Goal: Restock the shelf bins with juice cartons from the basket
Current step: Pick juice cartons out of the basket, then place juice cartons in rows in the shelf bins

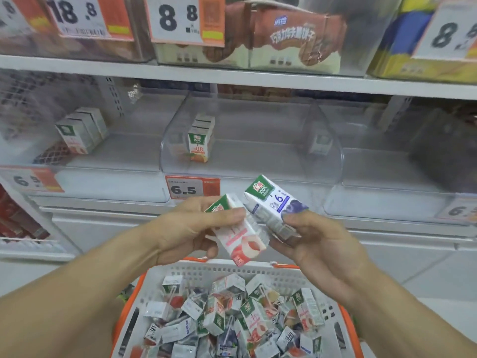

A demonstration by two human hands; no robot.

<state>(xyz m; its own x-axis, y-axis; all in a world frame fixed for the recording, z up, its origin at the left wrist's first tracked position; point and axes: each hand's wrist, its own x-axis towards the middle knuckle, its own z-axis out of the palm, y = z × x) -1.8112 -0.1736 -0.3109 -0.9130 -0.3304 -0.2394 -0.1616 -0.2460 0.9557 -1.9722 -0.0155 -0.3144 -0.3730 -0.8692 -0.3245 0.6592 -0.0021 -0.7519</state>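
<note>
Nearest the camera sits a white basket [258,271] with orange handles, heaped with small juice cartons [232,321] lying every way, green-topped with pink, red or blue-purple fronts; their print is too small to read beyond "100%" on one.

Above the basket's far rim both hands meet. The left hand [191,226] grips a peach carton [238,237], thumb curled across its upper face and fingers wrapped under, the pack tilted with its green top toward the shelf. The right hand [317,239] holds a blueberry carton [273,205] from below, fingers curled round its lower end; its green top reads "100%" and the white side shows a large "6". The two cartons touch at their upper corners.

Farther off, the middle shelf carries clear plastic bins. The centre bin [253,151] holds a short row of orange cartons [200,140] at its left (front marked "100%" and "08"), with a price tag [192,189] reading "6.5" below. The left bin holds a few peach cartons [82,130] standing at an angle, above a tag starting "6". The top shelf shows tags reading "18.8" [87,16] and "8.8" [185,19], and a brown biscuit box [291,34] printed in Chinese characters.
</note>
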